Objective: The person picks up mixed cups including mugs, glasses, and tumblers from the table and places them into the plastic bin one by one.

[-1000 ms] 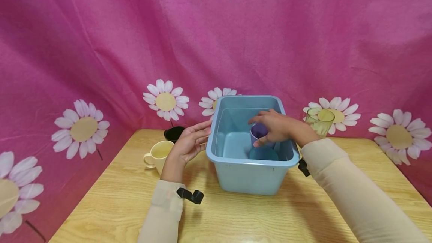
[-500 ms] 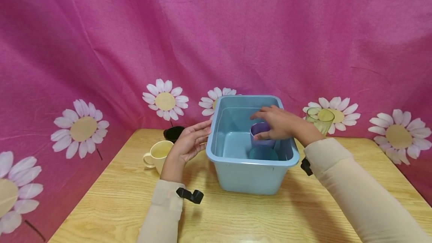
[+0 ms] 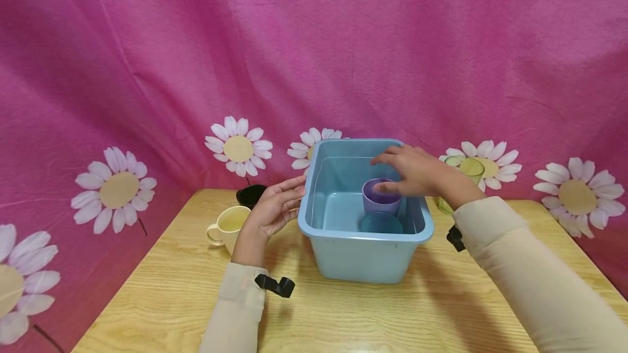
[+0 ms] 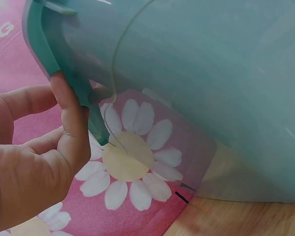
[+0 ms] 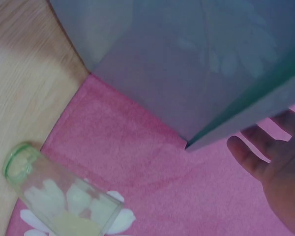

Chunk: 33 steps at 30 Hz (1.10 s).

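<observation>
A light blue plastic basin stands on the table. My left hand touches its left rim with fairly straight fingers; the left wrist view shows the fingertips at the rim's lip. Inside, near the right wall, a purple cup stands upright. In front of it is a round teal item, partly hidden by the near wall. My right hand hovers above the purple cup, fingers spread and holding nothing; the thumb overlaps the cup's opening in the head view, and I cannot tell whether it touches.
A cream mug stands left of the basin, with a black item behind it, partly covered by my left hand. Behind my right wrist stands a clear greenish glass. A pink flowered cloth hangs behind the wooden table.
My right hand has let go of the purple cup and risen up and to the right, leaving the cup inside the basin. The left hand stays at the rim.
</observation>
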Motion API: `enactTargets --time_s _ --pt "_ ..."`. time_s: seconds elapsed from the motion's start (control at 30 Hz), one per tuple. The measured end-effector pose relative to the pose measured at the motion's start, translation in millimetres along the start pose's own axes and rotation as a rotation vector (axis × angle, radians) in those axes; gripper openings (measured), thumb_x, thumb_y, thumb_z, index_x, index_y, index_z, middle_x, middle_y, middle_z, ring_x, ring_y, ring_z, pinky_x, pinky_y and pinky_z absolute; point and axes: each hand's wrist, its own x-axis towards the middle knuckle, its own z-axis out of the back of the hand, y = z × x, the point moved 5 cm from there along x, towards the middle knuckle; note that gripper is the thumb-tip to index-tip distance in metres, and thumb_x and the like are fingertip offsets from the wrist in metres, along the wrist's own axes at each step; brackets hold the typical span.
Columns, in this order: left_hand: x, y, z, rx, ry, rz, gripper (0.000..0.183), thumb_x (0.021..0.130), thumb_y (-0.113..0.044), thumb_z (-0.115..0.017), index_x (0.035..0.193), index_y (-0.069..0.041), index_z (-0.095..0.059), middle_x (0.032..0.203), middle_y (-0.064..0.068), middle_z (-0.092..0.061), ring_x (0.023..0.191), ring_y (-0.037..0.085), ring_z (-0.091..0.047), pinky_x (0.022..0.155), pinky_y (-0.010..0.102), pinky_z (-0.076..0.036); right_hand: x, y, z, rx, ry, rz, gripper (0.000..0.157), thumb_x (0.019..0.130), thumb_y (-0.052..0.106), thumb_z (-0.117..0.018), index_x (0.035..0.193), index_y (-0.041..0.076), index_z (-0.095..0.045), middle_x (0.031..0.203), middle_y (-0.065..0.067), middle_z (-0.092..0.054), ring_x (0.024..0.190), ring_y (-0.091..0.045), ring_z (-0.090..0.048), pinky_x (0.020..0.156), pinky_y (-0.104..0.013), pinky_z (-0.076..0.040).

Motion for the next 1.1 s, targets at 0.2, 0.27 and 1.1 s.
enactTargets --time_s 0.2,0.27,1.1 --pt "-1.0 0.0 -0.3 0.003 0.005 0.002 0.05 0.102 -0.004 -0.056 0.151 0.001 -0.047 0.109 0.002 -0.072 0.088 0.016 -0.07 0.079 0.031 -0.06 -9.0 -8.2 7.2 -0.017 -0.047 -0.045 0.061 0.093 0.049 -0.072 0.142 0.016 -0.06 0.14 -0.014 -0.057 0.129 -0.04 -0.048 0.107 -0.066 -0.035" --pt "-1.1 0.0 -0.3 0.003 0.006 0.002 0.05 0.102 -0.004 -0.056 0.151 0.001 -0.046 0.109 0.002 -0.072 0.088 0.015 -0.07 0.078 0.031 -0.06 -12.2 -12.2 9.0 -0.03 -0.061 -0.058 0.062 0.094 0.051 -0.07 0.143 0.016 -0.058 0.141 -0.015 -0.056 0.128 -0.041 -0.047 0.106 -0.066 -0.034" --pt "-0.4 -0.5 -0.3 -0.007 0.001 0.001 0.05 0.102 -0.003 -0.057 0.15 0.0 -0.047 0.111 0.003 -0.072 0.087 0.015 -0.07 0.078 0.031 -0.06 -47.9 -83.3 23.2 -0.028 -0.123 -0.195 0.065 0.097 0.048 -0.066 0.146 0.007 -0.054 0.143 -0.026 -0.051 0.123 -0.052 -0.045 0.099 -0.071 -0.035"
